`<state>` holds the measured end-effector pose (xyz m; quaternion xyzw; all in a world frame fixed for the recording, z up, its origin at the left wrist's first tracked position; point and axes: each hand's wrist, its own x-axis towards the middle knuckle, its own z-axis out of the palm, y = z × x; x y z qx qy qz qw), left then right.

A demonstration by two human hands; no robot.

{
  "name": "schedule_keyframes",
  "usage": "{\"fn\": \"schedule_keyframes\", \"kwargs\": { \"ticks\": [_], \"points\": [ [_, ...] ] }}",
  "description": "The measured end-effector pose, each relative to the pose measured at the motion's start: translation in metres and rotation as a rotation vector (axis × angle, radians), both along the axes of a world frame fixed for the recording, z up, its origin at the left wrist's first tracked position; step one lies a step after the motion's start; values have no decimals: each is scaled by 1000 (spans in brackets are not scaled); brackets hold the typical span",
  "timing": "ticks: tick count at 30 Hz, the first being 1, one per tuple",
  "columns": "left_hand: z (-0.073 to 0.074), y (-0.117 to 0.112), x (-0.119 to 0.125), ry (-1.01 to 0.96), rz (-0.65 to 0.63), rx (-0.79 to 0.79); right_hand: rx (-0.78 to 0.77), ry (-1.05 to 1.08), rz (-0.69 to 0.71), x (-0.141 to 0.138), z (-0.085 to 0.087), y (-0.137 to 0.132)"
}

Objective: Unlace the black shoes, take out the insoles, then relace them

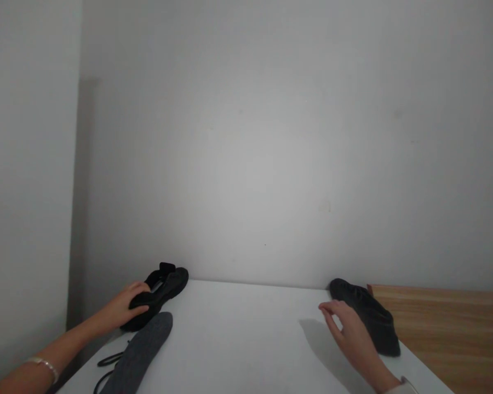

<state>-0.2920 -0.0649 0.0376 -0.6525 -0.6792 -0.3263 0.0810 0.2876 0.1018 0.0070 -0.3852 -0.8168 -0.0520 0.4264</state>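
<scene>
At the left back of the white table (238,334), my left hand (131,301) grips a black shoe (170,284) by its heel end, thumb on the near side. A grey insole-shaped piece (145,347) lies just in front of that shoe. Beside it, black laces (110,359) curl on the table. My right hand (347,325) is over the right part of the table, its thumb and forefinger tips brought together in a ring. Nothing shows between those fingertips. Just behind this hand stands a second black shoe (370,312), partly covered by it.
A grey-white wall (250,164) rises directly behind the table. Another wall (28,164) stands close on the left. To the right of the table is a wood-grain surface (443,334).
</scene>
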Motion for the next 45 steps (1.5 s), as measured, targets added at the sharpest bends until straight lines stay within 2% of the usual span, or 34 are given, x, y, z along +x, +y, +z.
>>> {"fn": "schedule_keyframes", "kwargs": {
  "ticks": [2,4,7,10,14,18,22,26,29,33,36,38,40,42,45],
  "points": [
    [-3,3,-1,25,16,62,123,-71,-166,33,2,11],
    [-3,7,0,40,85,164,195,-129,-360,68,1,21],
    [6,10,20,57,150,337,172,-240,-558,112,-9,33],
    [17,13,65,71,77,425,138,-325,-524,137,-19,44],
    [23,22,148,43,-146,382,54,-271,-465,140,-23,63],
    [19,32,217,24,-392,229,-24,-88,-286,116,-21,71],
    [15,41,253,31,-518,124,57,87,-120,67,-8,51],
    [20,49,264,83,-559,18,199,154,28,6,14,4],
    [27,54,270,50,-514,4,264,106,187,-37,24,-31],
    [34,69,282,-222,-451,119,296,-55,378,-90,26,-61],
    [28,87,289,-414,-487,133,301,-89,458,-120,24,-71],
    [20,98,292,-500,-482,84,278,-75,502,-132,20,-74],
    [9,107,293,-549,-425,35,263,-53,525,-138,15,-74],
    [1,112,295,-565,-375,22,284,-41,529,-138,9,-74],
    [-7,112,299,-571,-375,66,330,-52,525,-131,5,-74]
  ]
}}
